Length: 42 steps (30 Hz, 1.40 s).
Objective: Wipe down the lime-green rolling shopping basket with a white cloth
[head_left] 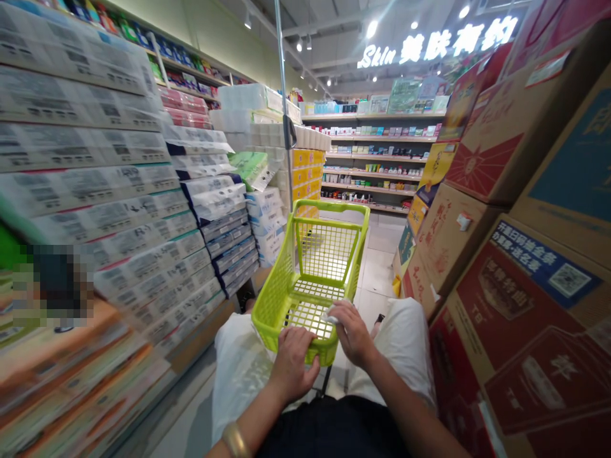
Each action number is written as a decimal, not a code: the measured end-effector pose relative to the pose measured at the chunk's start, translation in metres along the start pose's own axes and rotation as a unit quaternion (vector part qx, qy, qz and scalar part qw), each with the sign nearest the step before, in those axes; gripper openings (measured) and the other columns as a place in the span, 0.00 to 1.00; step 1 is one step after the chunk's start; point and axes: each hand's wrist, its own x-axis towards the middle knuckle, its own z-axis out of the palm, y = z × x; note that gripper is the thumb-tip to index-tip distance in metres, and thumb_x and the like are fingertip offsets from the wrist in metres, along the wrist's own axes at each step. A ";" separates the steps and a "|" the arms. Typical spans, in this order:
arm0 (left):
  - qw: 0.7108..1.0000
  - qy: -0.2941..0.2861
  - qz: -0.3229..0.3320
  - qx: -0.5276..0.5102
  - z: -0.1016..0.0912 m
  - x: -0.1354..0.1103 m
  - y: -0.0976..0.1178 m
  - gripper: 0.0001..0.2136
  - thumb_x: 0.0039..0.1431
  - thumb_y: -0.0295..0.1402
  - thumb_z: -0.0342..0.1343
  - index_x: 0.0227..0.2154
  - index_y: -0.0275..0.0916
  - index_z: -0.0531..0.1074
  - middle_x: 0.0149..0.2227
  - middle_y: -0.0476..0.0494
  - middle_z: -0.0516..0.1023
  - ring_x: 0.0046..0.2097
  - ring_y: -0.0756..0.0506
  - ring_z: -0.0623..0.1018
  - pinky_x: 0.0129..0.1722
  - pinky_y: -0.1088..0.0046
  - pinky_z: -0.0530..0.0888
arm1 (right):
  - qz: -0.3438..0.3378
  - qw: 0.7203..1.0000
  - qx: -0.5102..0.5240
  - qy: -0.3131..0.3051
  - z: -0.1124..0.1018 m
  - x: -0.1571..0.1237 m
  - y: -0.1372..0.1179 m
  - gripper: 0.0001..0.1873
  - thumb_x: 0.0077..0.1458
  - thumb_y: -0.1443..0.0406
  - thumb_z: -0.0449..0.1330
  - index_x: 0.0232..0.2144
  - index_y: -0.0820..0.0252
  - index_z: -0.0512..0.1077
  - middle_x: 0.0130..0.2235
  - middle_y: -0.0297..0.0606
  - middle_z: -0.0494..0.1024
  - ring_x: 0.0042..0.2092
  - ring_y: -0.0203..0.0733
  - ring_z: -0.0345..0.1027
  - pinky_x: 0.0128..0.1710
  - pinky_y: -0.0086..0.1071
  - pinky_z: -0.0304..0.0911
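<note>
Lit sign, beyond and above green basket: sign (435, 46) reads "Skin 美肤有约". Red-printed carton (513, 294), right of green basket (330, 205): "特曲"; other print unclear.

Left side's basically a wall of plastic-wrapped white packs (105, 152), plus a green pack (251, 166) and some yellow boxes (308, 173) further along. Big cardboard cartons (501, 133) pile up on the right, and a lit "Skin" sign (436, 43) glows above stocked shelves (372, 116) at the back.
</note>
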 end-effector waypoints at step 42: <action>1.000 0.022 -0.005 0.012 -0.003 -0.006 -0.003 0.06 0.50 0.30 0.51 0.33 0.41 0.65 0.33 0.44 0.71 0.40 0.41 0.70 0.47 0.59 0.62 | 0.042 0.997 0.054 0.032 -0.005 0.034 0.021 0.12 0.53 0.71 0.49 0.33 0.56 0.71 0.35 0.38 0.74 0.48 0.46 0.64 0.54 0.45 0.59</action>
